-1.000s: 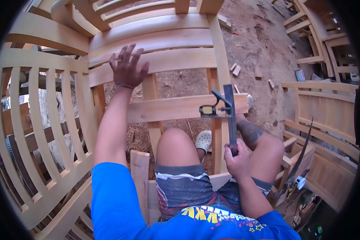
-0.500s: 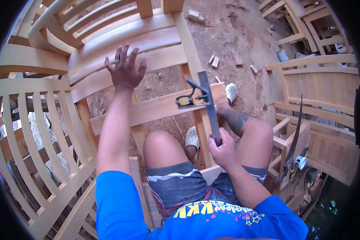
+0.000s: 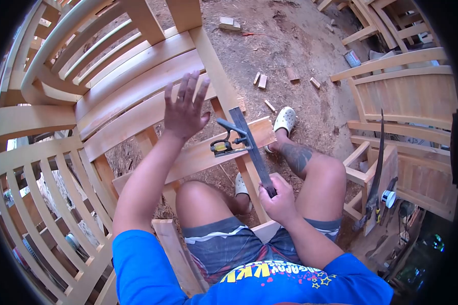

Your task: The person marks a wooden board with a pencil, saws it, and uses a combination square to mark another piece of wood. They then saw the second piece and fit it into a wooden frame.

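dirt ground (image 3: pixel 310 109) | wood offcuts (image 3: pixel 262 81) | tin, upper right (image 3: pixel 351 58) | panelled furniture (image 3: pixel 403 92)

– Where can the left hand (image 3: pixel 184 109) pass?
– Through the gap between the bench slats (image 3: pixel 142 94) and the near board (image 3: pixel 196 158); the slatted side (image 3: pixel 35 153) blocks the left.
– And rightward?
– The combination square (image 3: pixel 257 159) lies across the near board, with the right knee (image 3: pixel 330 173) beyond; farther out, room runs over the dirt floor (image 3: pixel 305 56) among scattered offcuts (image 3: pixel 262 81)
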A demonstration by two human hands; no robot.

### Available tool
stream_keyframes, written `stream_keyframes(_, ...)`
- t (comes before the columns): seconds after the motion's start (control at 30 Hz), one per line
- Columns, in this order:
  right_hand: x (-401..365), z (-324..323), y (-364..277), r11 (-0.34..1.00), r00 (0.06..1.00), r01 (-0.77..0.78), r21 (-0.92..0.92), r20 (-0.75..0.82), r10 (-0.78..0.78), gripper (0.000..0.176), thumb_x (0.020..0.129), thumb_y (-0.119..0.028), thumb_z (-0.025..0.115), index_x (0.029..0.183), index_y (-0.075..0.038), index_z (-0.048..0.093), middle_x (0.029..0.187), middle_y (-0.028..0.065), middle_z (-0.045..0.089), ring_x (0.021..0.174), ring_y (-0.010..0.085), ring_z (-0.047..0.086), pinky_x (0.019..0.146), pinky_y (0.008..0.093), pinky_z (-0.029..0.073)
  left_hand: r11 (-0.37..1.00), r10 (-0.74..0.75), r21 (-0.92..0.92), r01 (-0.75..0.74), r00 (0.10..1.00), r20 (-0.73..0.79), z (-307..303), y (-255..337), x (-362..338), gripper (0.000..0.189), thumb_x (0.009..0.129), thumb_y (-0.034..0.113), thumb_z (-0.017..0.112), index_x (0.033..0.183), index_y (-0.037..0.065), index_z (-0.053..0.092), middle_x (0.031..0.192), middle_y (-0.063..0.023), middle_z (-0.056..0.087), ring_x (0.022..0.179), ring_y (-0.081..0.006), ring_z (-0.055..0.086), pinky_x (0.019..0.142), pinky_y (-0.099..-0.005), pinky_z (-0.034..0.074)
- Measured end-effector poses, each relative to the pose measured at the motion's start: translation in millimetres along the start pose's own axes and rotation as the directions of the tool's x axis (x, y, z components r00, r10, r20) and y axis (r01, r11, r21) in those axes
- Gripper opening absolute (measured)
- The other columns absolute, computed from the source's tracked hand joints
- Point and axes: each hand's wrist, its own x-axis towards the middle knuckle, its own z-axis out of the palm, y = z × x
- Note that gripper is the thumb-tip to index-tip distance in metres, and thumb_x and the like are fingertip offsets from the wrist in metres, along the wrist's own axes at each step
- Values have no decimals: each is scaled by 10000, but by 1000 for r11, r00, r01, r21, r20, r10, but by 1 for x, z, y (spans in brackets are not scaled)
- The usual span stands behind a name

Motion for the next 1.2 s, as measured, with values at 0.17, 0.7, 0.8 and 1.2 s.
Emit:
stream_keyframes(0.17,8,9,0,996,998,-45,81,-43,48,112,905,-28,701,1012,-3,680,862,93,625,690,166,595,646,326,485,976,71,210,-54,995,-73,32,-15,16,1115,734,495,871,1680,277,322,1733,-70,341,1621,-262,301,1265,-648,159)
stream_keyframes(0.7,-11,0,30,950,958,-285,124,26,284,92,926,-23,676,1014,-14,653,818,33,618,672,89,547,628,302,475,925,-362,37,377,909,-205,-63,-123,-185,484,994,384,660,1421,162,614,1435,-99,611,1360,-287,554,1158,-492,323)
stream_keyframes(0.8,-7,2,26,952,959,-282,119,55,277,71,933,-23,670,999,-18,645,810,21,601,666,83,544,622,296,466,919,-363,58,389,896,-256,-66,-138,-198,476,1000,437,634,1391,166,645,1441,-101,598,1346,-293,552,1157,-504,326)
stream_keyframes(1.2,-2,20,15,996,992,-87,10,95,85,108,887,-11,671,992,10,658,835,86,591,665,142,553,624,318,450,922,-373,73,380,923,-96,-19,-195,-138,590,980,529,619,1491,236,607,1596,-77,540,1450,-265,525,1232,-544,277)
